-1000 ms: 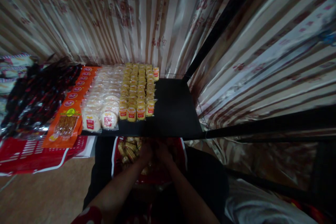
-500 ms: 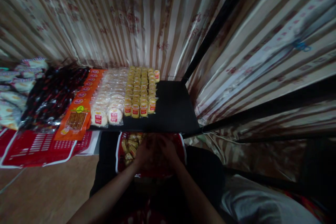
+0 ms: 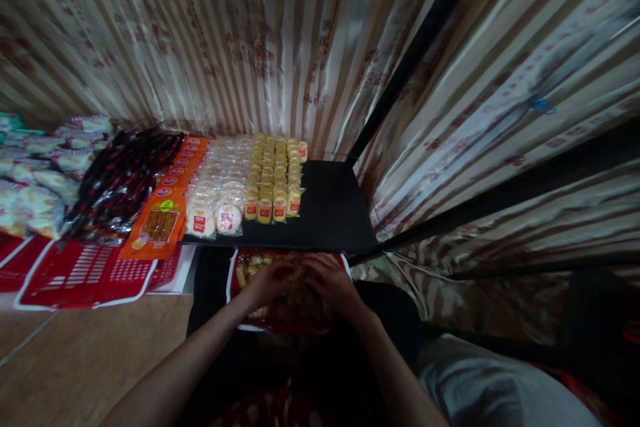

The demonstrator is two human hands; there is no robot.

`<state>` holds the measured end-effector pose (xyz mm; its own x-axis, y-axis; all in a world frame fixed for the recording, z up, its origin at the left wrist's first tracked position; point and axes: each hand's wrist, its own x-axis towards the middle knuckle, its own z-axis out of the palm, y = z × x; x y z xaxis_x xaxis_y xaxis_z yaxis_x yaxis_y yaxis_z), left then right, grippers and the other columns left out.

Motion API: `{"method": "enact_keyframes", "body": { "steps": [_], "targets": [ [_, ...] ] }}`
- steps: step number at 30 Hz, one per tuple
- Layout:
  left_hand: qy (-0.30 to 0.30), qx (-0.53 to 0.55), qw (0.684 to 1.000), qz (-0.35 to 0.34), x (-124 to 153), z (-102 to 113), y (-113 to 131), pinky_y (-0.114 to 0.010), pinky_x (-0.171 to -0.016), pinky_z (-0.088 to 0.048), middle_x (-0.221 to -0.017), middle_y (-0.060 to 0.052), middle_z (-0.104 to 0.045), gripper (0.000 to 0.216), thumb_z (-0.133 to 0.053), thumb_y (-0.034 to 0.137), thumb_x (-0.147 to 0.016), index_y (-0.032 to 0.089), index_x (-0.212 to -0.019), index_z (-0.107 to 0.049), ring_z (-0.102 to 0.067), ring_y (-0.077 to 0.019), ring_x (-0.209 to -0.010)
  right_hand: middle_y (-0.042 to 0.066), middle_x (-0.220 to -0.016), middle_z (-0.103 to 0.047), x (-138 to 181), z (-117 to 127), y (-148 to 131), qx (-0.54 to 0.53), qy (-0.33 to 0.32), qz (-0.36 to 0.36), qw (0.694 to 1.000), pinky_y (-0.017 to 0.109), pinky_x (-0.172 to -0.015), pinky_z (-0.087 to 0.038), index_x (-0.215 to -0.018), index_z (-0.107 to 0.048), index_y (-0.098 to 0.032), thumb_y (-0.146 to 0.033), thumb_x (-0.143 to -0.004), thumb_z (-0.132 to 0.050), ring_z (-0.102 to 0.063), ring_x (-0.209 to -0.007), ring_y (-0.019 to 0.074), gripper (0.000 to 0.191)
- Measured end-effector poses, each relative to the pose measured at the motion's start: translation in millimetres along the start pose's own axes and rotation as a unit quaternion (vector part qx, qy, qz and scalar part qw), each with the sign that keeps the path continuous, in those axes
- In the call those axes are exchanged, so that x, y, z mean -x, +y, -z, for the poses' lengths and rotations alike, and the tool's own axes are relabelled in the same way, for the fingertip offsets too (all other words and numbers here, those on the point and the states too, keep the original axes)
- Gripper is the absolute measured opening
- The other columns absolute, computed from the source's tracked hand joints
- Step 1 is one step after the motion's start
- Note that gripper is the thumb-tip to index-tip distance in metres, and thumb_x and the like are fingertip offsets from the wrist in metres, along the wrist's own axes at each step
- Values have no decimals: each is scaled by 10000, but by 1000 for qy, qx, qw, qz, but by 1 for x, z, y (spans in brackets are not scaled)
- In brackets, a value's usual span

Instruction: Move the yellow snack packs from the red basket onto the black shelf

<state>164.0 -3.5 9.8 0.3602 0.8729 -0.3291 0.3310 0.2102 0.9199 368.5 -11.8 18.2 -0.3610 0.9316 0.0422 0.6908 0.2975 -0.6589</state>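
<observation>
A red basket with a white rim (image 3: 231, 280) rests on my lap, holding several yellow-wrapped snack packs (image 3: 260, 259). My left hand (image 3: 270, 282) is inside it on the left, fingers loosely bent over the packs and apart, with nothing visibly gripped. On the right of the basket, my right hand (image 3: 330, 280) reaches in with its fingers spread over the packs. The fingertips of both hands are dim, and the lower contents lie in shadow.
On the black shelf (image 3: 335, 207) stand rows of yellow snack packs (image 3: 273, 177), white round crackers in clear wrap (image 3: 215, 213), an orange packet (image 3: 160, 230) and dark packets (image 3: 120, 180). White bags (image 3: 45, 193) and a red basket (image 3: 90, 273) are left. Black poles (image 3: 420, 47) frame the curtain.
My hands have moved apart, the right one shifting right over the packs. More yellow packs show between them. The view has turned slightly left.
</observation>
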Motion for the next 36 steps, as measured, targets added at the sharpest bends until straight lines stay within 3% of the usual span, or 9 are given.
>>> {"method": "enact_keyframes", "body": {
  "steps": [6, 9, 12, 17, 22, 25, 27, 31, 36],
  "targets": [
    [-8, 198, 980, 35, 1, 12, 35, -212, -601, -450, -777, -22, -665, 252, -540, 322, -692, 143, -851, -617, -587, -120, -656, 57, -1168, -631, 0, 5, -2, -111, -4, -30, 993, 370, -974, -420, -1144, -603, -233, -259, -778, -580, -555, -1096, 203, 367],
    [-25, 235, 970, 60, -1, 13, 50, -204, -480, -393, -633, -10, -623, 370, -507, 475, -727, 132, -835, -589, -524, -99, -492, 61, -1143, -644, -1, 6, -5, -176, 18, -70, 982, 364, -940, -455, -1134, -604, -217, -317, -790, -562, -588, -1052, 206, 361],
    [-36, 269, 961, 46, -8, 9, 61, -209, -480, -387, -636, -21, -622, 448, -479, 555, -743, 129, -848, -570, -538, -110, -508, 59, -1113, -659, -5, 10, -10, -228, 35, -96, 968, 348, -891, -491, -1134, -594, -213, -366, -808, -528, -616, -1005, 203, 366],
    [13, 200, 980, -5, -30, -6, 72, -198, -460, -343, -595, 16, -589, 324, -619, 460, -667, 164, -762, -528, -503, -91, -494, 32, -1022, -691, -12, 16, -11, -265, 74, -117, 954, 315, -813, -526, -1167, -554, -238, -399, -821, -495, -649, -925, 193, 385],
    [71, 129, 989, -17, -56, -21, 80, -188, -413, -306, -491, 63, -498, 206, -547, 370, -730, 179, -704, -474, -403, -62, -398, 69, -1025, -656, -21, 23, 6, -177, 163, -99, 966, 323, -846, -505, -1047, -633, -214, -393, -800, -539, -627, -922, 197, 319],
    [91, 123, 987, -38, -74, -29, 89, -174, -428, -346, -578, 50, -532, 146, -516, 313, -760, 169, -783, -513, -447, -61, -445, 75, -954, -644, -33, 32, 18, -161, 204, -88, 962, 308, -787, -514, -1033, -652, -201, -393, -793, -549, -619, -836, 183, 324],
    [127, 114, 984, -44, -88, -35, 97, -182, -476, -407, -757, 2, -610, 178, -507, 255, -769, 160, -916, -540, -510, -68, -516, 74, -901, -644, -45, 38, 28, -181, 233, -106, 950, 299, -712, -522, -1013, -659, -187, -401, -774, -554, -615, -762, 178, 337],
    [213, 70, 973, -54, -115, -45, 113, -258, -752, -494, -1132, -108, -589, 387, -497, 145, -771, 148, -1158, -491, -611, -111, -761, 86, -891, -670, -78, 44, 50, -251, 283, -158, 912, 321, -705, -518, -959, -649, -159, -427, -715, -569, -630, -765, 203, 371],
    [222, 19, 974, -37, -140, -55, 131, -306, -923, -442, -1152, -136, -595, 329, -489, 167, -803, 128, -1124, -551, -600, -186, -989, 69, -815, -685, -127, 48, 72, -325, 295, -190, 878, 314, -675, -516, -967, -590, -162, -441, -671, -586, -649, -722, 205, 406]
  ]
}}
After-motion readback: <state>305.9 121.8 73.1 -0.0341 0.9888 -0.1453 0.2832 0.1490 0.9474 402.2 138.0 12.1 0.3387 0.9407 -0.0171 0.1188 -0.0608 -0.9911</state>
